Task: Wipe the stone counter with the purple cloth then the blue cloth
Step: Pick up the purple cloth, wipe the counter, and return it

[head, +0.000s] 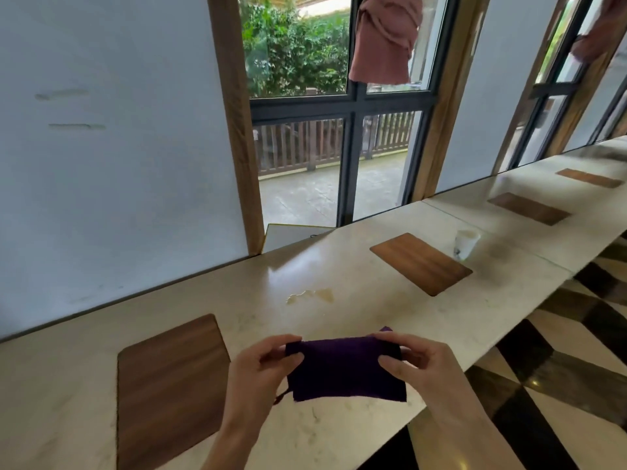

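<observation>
hands: two, left hand (pixel 263 369) and right hand (pixel 419 366)
purple cloth (pixel 346 371): one
stone counter (pixel 356 320): one
wooden inlay panels: four (pixel 171 388) (pixel 420 262) (pixel 527 208) (pixel 590 178)
white cup (pixel 465 244): one
spill patch (pixel 310 295): one
pink hanging cloths: two (pixel 385 39) (pixel 600 32)

Between my hands I see the purple cloth (pixel 346 369), a deep, plain violet. Under it the counter (pixel 342 273) is pale cream stone with faint grey veining and a yellowish stain (pixel 310 295) beyond my hands. Wood-grain brown mats (pixel 169 391) sit to either side. The floor (pixel 556 361) to my right shows black, brown and cream geometric tiles.
</observation>
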Available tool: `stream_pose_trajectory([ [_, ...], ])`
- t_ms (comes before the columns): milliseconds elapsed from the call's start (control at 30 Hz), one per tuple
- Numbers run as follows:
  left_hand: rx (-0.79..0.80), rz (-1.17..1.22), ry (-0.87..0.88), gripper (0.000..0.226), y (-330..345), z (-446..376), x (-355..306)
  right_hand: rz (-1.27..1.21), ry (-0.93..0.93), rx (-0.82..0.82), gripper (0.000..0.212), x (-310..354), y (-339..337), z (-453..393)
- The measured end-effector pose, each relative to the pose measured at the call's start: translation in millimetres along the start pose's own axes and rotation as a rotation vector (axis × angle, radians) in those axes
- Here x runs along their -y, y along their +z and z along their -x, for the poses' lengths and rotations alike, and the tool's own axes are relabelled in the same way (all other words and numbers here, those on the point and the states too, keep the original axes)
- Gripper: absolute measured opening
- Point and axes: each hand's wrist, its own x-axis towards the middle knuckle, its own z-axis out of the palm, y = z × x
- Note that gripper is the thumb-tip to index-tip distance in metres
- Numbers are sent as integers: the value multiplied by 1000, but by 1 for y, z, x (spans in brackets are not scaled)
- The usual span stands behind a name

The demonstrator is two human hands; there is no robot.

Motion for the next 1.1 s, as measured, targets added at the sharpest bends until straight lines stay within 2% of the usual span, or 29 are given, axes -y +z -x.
stream_pose_trajectory([
  [200,-18,-19,-74,37,47,-52,24,-36,86,50,42,-33,-31,-67],
  [400,-61,92,-183,39,92,-120,81,-73,243,123,45,-84,-55,-157],
  [633,-119,372,-523,39,147,-184,158,-66,355,204,47,-149,-71,-256],
  [833,-169,393,-628,56,165,-235,204,-16,403,278,52,-207,-61,-322],
  [967,-205,239,-583,60,180,-269,232,112,327,317,59,-248,-49,-362],
  [1100,-128,-105,-541,55,202,-282,273,521,257,379,53,-294,-51,-383],
])
